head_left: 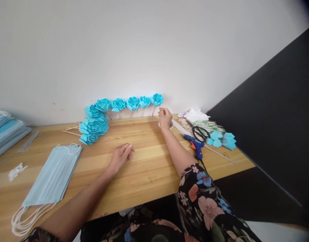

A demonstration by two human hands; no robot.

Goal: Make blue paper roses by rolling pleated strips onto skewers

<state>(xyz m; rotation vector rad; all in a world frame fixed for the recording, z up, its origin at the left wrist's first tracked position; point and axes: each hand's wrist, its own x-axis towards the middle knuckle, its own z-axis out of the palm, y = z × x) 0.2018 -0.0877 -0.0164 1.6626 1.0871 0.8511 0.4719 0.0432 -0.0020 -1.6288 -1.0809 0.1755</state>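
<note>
My left hand point(122, 156) rests near the middle of the wooden table point(144, 168), its fingers curled closed; nothing shows in it. Farther back, my right hand point(164, 117) is raised with its fingers pinched together, just below the rightmost blue flower point(157, 99). Whether it grips that flower's thin stick is too small to tell. A white roll point(171, 125) is partly hidden behind this hand. More blue flowers point(118, 105) on sticks lean along the wall, and a cluster of them point(91, 126) lies at the left end of the row.
Stacked face masks point(53, 174) and white scraps point(16, 171) lie on the left, with a larger mask pile point(8, 132) behind. On the right are a blue glue gun point(196, 144), black scissors point(201, 131), wrapped sticks point(212, 126), white tissue point(196, 115) and blue petals point(229, 141).
</note>
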